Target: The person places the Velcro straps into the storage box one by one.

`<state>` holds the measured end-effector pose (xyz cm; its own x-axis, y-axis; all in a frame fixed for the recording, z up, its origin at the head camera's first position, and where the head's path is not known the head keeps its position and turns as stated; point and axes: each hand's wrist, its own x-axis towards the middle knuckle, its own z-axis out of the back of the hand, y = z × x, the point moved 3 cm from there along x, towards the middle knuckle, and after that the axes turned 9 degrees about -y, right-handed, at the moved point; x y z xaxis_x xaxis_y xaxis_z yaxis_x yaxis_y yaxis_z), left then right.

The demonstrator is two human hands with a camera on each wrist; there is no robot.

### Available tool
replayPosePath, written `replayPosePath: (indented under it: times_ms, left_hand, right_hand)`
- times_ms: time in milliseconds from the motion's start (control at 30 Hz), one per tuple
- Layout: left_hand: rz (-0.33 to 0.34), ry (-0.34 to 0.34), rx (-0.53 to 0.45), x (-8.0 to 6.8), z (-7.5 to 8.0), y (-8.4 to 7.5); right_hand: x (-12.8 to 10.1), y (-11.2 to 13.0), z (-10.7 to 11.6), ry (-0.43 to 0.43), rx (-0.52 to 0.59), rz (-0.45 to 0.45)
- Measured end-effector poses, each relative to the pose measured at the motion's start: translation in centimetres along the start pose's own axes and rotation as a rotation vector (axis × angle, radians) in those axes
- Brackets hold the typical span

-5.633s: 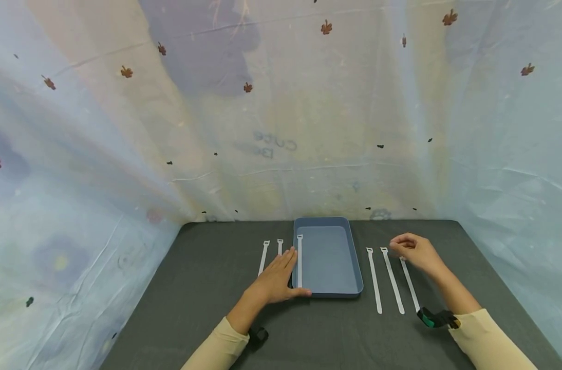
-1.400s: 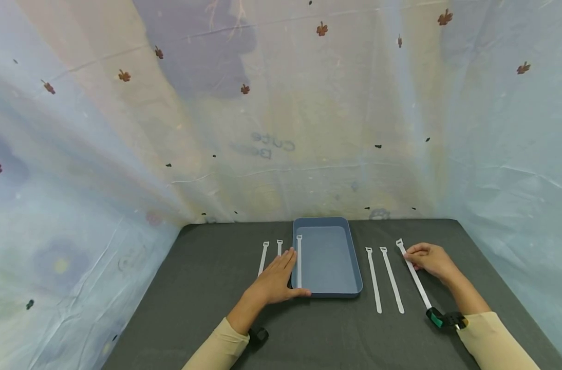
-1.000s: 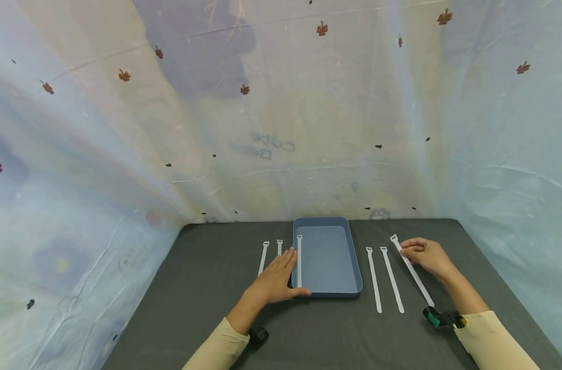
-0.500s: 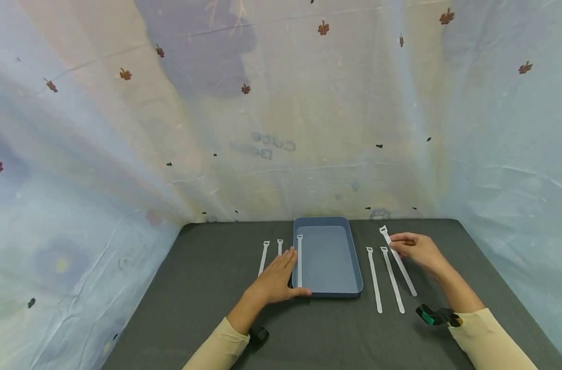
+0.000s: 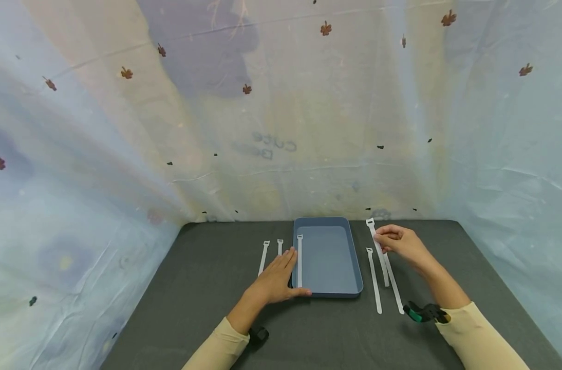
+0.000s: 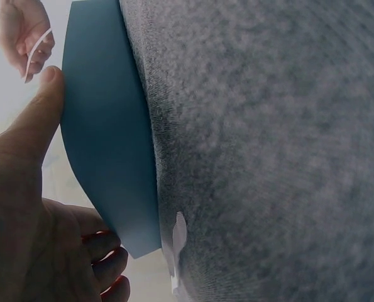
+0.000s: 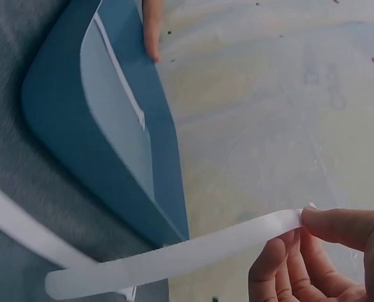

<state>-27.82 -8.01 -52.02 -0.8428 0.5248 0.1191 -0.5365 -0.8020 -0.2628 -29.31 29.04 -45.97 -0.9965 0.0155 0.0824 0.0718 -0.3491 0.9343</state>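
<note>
A shallow blue tray (image 5: 356,267) sits mid-table with one white strap (image 5: 299,259) lying along its left inner wall. My left hand (image 5: 283,272) lies flat on the dark mat beside the tray (image 6: 105,145), its thumb (image 6: 29,119) against the near left corner. My right hand (image 5: 379,238) hovers just right of the tray's far corner and pinches a long white strap (image 5: 380,259) near its buckle end. The rest of the strap (image 7: 174,255) hangs down toward the mat. The tray (image 7: 111,176) lies just beyond it.
Two more white straps (image 5: 374,282) (image 5: 394,290) lie side by side right of the tray, under the lifted one. Two others (image 5: 264,254) (image 5: 280,245) lie left of it. A patterned cloth backdrop (image 5: 281,128) closes in the mat (image 5: 207,288) on three sides.
My right hand has lifted the rightmost strap off the mat and carried it left toward the tray's far right corner. The left hand has stayed put.
</note>
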Motion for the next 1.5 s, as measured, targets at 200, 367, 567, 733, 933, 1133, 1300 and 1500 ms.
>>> replayPosePath:
  times_ms: [200, 367, 567, 733, 933, 1133, 1300, 1500]
  left_hand:
    - [-0.006, -0.005, -0.001, 0.0, 0.1, 0.0]
    - [-0.004, -0.004, -0.005, -0.1, 0.2, 0.0]
    - [-0.006, -0.009, -0.006, -0.1, 0.2, -0.1]
    - [-0.01, -0.017, -0.006, -0.1, 0.1, 0.0]
    - [-0.005, -0.008, 0.009, 0.1, -0.2, 0.2]
    - [-0.002, -0.01, -0.005, 0.1, -0.1, 0.2]
    - [0.003, -0.008, -0.007, 0.1, 0.0, 0.2]
    - [0.01, -0.002, -0.021, 0.1, 0.2, 0.0]
  right_hand:
    - [0.2, 1.2, -1.4, 0.01, 0.034, 0.015]
    - [0.3, 2.3, -2.5, 0.032, 0.048, 0.029]
    - [0.6, 3.1, -3.5, 0.071, 0.142, 0.024]
    - [1.0, 3.7, -4.6, 0.1, 0.204, 0.022]
    - [1.2, 4.7, -5.5, 0.099, 0.19, 0.03]
    - [1.9, 4.6, -6.9, 0.086, 0.23, 0.053]
    - [2.4, 4.1, -8.6, 0.119, 0.285, 0.047]
    - [2.8, 3.3, -10.9, 0.171, 0.333, -0.026]
